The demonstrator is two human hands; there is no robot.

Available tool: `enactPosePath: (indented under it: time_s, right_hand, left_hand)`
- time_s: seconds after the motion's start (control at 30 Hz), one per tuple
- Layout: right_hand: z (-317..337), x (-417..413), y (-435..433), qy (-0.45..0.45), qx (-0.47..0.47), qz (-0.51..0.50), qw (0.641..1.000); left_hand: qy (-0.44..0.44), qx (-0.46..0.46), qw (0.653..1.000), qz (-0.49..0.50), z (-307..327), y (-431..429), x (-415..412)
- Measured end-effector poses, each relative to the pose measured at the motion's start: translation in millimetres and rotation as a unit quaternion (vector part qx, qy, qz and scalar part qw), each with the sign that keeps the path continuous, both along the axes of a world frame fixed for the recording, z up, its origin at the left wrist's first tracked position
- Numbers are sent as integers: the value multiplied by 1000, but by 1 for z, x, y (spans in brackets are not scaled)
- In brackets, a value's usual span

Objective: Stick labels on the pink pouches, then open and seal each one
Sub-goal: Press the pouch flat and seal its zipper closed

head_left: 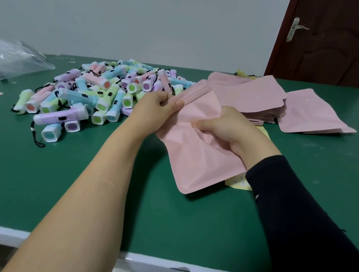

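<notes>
A person's two hands hold one pink pouch [193, 158] just above a green table [30, 172], near its middle. The left hand [155, 107], on a bare arm, pinches the pouch's ribbed top edge between thumb and fingers. The right hand [228, 128], in a dark sleeve, grips the crumpled middle of the pouch, thumb on top. The hands are close together, both clamped on the pouch. A yellow sheet [237, 182] lies partly under it. Behind sits a stack of pink pouches [249, 95]; to the left, a heap of pastel toy torches [101, 92] and a clear plastic bag [5, 58]
</notes>
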State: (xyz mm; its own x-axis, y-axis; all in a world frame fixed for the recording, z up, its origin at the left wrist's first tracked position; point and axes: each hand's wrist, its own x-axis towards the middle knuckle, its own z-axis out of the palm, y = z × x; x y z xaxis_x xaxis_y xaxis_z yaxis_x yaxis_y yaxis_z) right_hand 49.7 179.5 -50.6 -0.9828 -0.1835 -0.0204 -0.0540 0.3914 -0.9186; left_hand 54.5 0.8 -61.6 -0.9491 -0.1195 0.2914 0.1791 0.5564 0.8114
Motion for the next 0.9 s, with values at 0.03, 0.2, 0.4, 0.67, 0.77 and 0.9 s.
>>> enactPosePath:
  time_s: [0.03, 0.2, 0.4, 0.67, 0.77, 0.9]
  right_hand:
    - [0, 0, 1, 1, -2, -2, 1000]
    - [0, -2, 7, -6, -10, -11, 1000]
    - [2, -4, 11, 1, -53, -23, 998]
    - [0, -6, 13, -5, -99, -29, 995]
    - [0, -7, 16, -11, -121, -29, 992]
    - [0, -7, 15, -20, -156, -19, 987]
  left_hand:
    - [-5, 1, 1000, 5, 0, -1, 0]
    - [-18, -29, 999, -3, -1, -5, 0]
    - [-8, 40, 999, 23, -1, -8, 0]
    - [-29, 127, 991, 19, -4, -9, -3]
    - [-19, 155, 988, 7, -4, -5, -4]
    - [-15, 219, 976, 9, -3, -3, -4]
